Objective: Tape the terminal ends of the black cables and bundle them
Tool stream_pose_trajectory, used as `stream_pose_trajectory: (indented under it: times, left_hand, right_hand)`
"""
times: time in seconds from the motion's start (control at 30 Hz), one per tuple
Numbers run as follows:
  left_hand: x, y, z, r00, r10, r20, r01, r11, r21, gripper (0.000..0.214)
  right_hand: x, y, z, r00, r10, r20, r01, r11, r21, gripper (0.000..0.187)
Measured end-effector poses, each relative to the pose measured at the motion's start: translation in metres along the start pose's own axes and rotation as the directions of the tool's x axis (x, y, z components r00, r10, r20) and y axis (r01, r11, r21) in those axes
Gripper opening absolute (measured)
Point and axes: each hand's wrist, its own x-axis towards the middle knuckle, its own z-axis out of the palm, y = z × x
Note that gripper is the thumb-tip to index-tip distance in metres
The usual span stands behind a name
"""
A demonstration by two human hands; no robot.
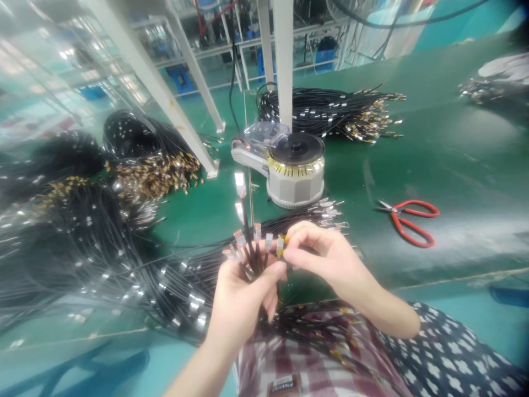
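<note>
My left hand is closed round a bunch of thin black cables, whose flat silvery ends fan upward. Beside it, my right hand pinches a small piece of yellow tape between thumb and forefinger, at a cable end right of the bunch. Whether the tape is stuck to that end I cannot tell. More black cables hang below my hands across my lap. Just beyond my hands, a round tape dispenser with yellow strips round its rim stands on the green table.
Red-handled scissors lie open at the right. A heap of black cables covers the left side, with a coiled bundle behind it. Another cable bundle lies at the back. White posts rise from the table.
</note>
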Motion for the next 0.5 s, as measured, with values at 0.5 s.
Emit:
stream_pose_trajectory:
  times: [0.5]
  left_hand:
    - [0.002, -0.005, 0.000, 0.999, 0.022, -0.028, -0.023, 0.999, -0.043, 0.023]
  right_hand:
    - [-0.003, -0.006, 0.011, 0.983, -0.152, -0.099, 0.131, 0.972, -0.193, 0.014]
